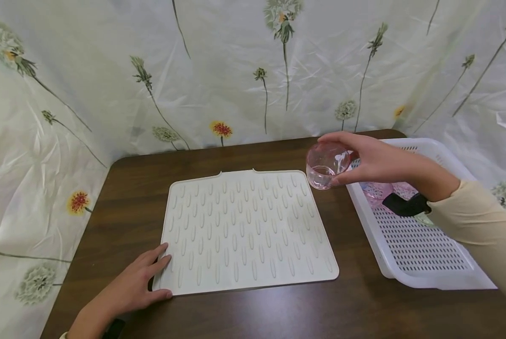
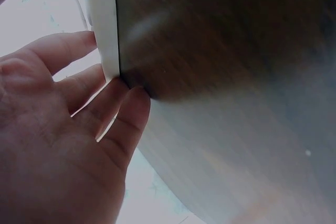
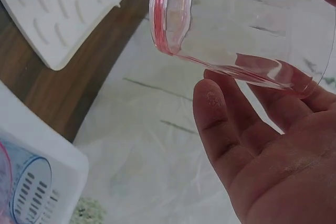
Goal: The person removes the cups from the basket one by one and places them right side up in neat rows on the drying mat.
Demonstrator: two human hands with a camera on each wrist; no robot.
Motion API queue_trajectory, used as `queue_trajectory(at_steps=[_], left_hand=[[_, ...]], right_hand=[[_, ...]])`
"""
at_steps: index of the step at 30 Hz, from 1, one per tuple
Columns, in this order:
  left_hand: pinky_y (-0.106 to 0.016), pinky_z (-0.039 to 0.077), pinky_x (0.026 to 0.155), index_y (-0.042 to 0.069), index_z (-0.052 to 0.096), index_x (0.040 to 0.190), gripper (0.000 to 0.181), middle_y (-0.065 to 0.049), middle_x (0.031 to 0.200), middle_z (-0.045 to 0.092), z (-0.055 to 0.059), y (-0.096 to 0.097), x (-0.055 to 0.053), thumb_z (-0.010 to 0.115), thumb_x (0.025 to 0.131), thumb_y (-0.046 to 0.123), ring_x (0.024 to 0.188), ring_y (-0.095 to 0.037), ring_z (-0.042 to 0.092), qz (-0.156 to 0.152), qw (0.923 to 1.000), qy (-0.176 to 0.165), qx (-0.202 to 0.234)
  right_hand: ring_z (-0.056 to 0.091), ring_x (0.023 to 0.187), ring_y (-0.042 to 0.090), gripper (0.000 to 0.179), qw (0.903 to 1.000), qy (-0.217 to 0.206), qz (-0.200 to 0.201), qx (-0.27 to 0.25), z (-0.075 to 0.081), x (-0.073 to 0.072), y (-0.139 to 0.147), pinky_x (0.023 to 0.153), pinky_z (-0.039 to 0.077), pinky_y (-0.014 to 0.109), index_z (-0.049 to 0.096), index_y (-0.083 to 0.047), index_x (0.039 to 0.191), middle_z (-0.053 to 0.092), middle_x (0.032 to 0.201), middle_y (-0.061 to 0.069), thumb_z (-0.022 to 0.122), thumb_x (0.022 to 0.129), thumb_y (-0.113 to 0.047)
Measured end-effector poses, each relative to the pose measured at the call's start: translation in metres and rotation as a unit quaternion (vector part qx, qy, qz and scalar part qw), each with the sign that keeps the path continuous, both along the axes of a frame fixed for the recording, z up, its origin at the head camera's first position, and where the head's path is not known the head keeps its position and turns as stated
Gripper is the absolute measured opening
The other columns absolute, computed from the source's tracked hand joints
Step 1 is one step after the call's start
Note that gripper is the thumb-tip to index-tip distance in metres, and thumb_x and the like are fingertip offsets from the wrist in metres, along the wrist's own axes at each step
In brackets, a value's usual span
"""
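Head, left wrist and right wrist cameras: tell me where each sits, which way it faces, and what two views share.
Head: worn on the head, facing forward and down at the white mat and basket; the left hand, right hand and right sleeve show.
Left wrist: on that wrist, facing its fingertips at the mat's edge and the table; palm and fingers show.
Right wrist: on that wrist, facing the pink-tinted cup it holds; palm and fingers show.
Shared: head and right wrist both show cup, mat and basket.
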State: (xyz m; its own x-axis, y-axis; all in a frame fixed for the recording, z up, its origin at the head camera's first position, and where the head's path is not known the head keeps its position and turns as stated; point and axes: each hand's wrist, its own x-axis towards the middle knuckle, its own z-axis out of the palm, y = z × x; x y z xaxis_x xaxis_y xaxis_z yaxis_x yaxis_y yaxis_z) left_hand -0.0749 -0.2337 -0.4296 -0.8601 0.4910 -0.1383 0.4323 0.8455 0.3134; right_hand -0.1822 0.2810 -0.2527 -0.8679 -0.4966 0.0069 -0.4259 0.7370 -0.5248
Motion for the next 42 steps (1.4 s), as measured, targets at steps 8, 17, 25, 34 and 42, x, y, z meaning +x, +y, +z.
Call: queue_trajectory(at_steps=[8,17,25,34,42], left_hand=[[-0.057,0.044,0.104,0.004,0.056,0.140,0.082,-0.018,0.156,0.041,0.000,0.000,0.001,0.076,0.079,0.055,0.136,-0.040,0.046,0.004,1.0000,-0.004,0.001],[-0.057,0.045,0.103,0.005,0.056,0.140,0.081,-0.018,0.156,0.040,0.000,0.000,0.001,0.076,0.079,0.055,0.136,-0.040,0.046,0.005,1.0000,0.001,0.004],[-0.057,0.044,0.103,0.005,0.057,0.140,0.080,-0.018,0.156,0.040,-0.002,0.000,0.001,0.077,0.079,0.053,0.136,-0.040,0.046,0.005,1.0000,0.001,0.005],[-0.056,0.045,0.103,0.005,0.057,0.140,0.079,-0.017,0.156,0.041,-0.001,0.000,0.001,0.077,0.079,0.051,0.136,-0.039,0.047,0.009,0.9999,0.000,0.009],[-0.057,0.044,0.104,0.005,0.056,0.140,0.080,-0.018,0.157,0.040,-0.002,-0.002,-0.001,0.077,0.079,0.052,0.137,-0.040,0.046,0.009,0.9998,-0.008,0.014]], right_hand=[[0.063,0.089,0.017,0.078,0.9994,-0.022,0.022,0.013,-0.009,-0.010,-0.022,0.075,0.054,0.028,0.045,-0.020,0.142,0.059,0.131,0.003,0.086,0.077,-0.032],[0.064,0.080,0.016,0.080,0.9977,-0.046,0.048,0.018,-0.011,-0.018,-0.044,0.071,0.053,0.032,0.044,-0.018,0.145,0.058,0.133,0.008,0.086,0.078,-0.030],[0.063,0.089,0.019,0.080,0.9964,-0.036,0.077,-0.001,-0.024,-0.029,-0.065,0.080,0.053,0.035,0.044,-0.016,0.144,0.058,0.136,0.006,0.086,0.077,-0.029],[0.062,0.105,0.024,0.080,0.9947,-0.047,0.092,-0.008,-0.038,-0.035,-0.090,0.089,0.052,0.039,0.042,-0.016,0.145,0.058,0.137,0.005,0.084,0.078,-0.031],[0.059,0.100,0.024,0.079,0.9935,-0.044,0.105,-0.008,-0.051,-0.041,-0.108,0.086,0.052,0.037,0.041,-0.015,0.145,0.058,0.136,0.006,0.083,0.080,-0.033]])
